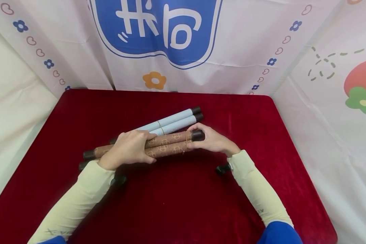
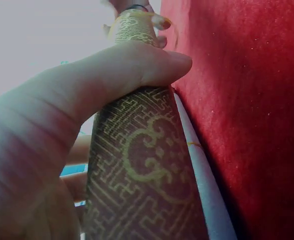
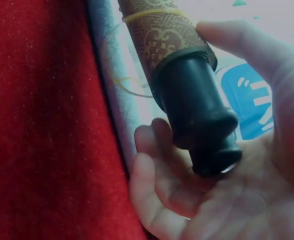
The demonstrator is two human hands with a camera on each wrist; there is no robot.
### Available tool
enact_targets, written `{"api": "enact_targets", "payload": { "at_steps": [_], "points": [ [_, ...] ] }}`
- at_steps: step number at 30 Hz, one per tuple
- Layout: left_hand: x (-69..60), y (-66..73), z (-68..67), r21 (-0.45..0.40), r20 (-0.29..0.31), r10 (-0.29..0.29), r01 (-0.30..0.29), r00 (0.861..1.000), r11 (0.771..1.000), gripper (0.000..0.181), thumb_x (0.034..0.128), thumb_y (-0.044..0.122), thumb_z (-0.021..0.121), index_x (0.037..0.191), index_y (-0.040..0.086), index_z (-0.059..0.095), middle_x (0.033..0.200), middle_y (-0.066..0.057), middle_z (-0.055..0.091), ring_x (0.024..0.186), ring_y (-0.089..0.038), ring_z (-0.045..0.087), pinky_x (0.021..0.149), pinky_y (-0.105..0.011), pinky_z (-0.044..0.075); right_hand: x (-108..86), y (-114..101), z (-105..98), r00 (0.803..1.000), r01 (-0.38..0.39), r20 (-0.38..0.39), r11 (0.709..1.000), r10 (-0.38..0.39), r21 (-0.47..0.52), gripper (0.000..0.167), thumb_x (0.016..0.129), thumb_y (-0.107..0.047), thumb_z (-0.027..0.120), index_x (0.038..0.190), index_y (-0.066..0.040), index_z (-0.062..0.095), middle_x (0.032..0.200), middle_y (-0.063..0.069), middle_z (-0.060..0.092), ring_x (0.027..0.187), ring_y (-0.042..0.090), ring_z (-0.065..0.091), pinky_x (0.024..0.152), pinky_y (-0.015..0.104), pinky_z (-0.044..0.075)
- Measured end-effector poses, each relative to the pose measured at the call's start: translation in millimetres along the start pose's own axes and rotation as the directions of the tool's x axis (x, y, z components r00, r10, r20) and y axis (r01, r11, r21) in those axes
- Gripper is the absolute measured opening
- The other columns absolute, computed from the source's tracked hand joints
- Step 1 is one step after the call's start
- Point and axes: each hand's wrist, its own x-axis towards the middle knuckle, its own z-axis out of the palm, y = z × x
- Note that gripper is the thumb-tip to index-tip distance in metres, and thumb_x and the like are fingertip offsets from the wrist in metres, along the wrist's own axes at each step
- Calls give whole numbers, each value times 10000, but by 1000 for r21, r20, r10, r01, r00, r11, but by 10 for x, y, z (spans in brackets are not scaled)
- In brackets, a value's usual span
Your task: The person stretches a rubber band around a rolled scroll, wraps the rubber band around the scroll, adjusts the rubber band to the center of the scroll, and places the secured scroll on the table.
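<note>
A brown patterned scroll [image 1: 167,144], wound into two rolls side by side with dark end knobs [image 3: 194,100], is held slanting above the red cloth. My left hand [image 1: 129,147] grips it round the middle, the thumb [image 2: 131,65] lying across the brown surface. At its right end my right hand [image 1: 211,139] has its thumb on the roll and fingers curled about the far side. A thin yellow rubber band [image 3: 157,12] circles the scroll near that end. Behind lies a light blue scroll [image 1: 178,125], also of two rolls, partly covered by the brown one and my left hand.
Red velvet cloth [image 1: 177,203] covers the table. White printed curtains [image 1: 238,40] stand along the back and sides. Dark wrist-camera mounts [image 1: 222,168] hang under both wrists.
</note>
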Motion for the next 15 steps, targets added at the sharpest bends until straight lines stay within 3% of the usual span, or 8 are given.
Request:
{"api": "enact_targets", "payload": {
  "at_steps": [4,7,9,12,15],
  "points": [
    [0,8,37,-2,-10,-2,2,1000,1000,862,556,565,982,1298,189,755,1056,-25,790,906,-208,715,577,-500,558,-55,-40,-54,999,28,-39,999,-30,-34,662,884,-399,823,1452,-207,543,1400,24,586,1241,227,537,1028,440,467],
    [-5,11,67,-5,-4,-20,20,1000,1000,875,551,572,985,1301,186,753,1040,-21,791,898,-208,721,560,-498,531,-93,-101,-78,988,63,-139,996,-72,-67,620,893,-355,826,1429,-162,579,1392,72,618,1261,246,575,1021,490,512],
    [-10,12,90,-9,8,-31,31,999,999,856,555,569,986,1290,197,754,1013,-9,783,878,-204,718,573,-494,522,-117,-149,-66,966,75,-240,991,-99,-109,525,905,-333,822,1354,-137,634,1322,100,632,1225,273,594,991,500,524],
    [-13,22,127,-13,23,-37,37,999,999,786,568,565,983,1234,212,762,966,11,761,843,-199,704,606,-492,528,-139,-231,-7,915,77,-375,977,-148,-197,310,921,-315,810,1136,-110,721,1122,105,640,1081,275,608,928,447,512],
    [-7,37,167,-10,34,-36,36,999,999,722,585,565,977,1184,225,760,945,27,741,826,-196,691,623,-479,540,-135,-289,82,896,72,-403,956,-187,-283,193,928,-296,802,931,-113,744,920,67,641,884,224,600,798,361,497]
  ]
}}
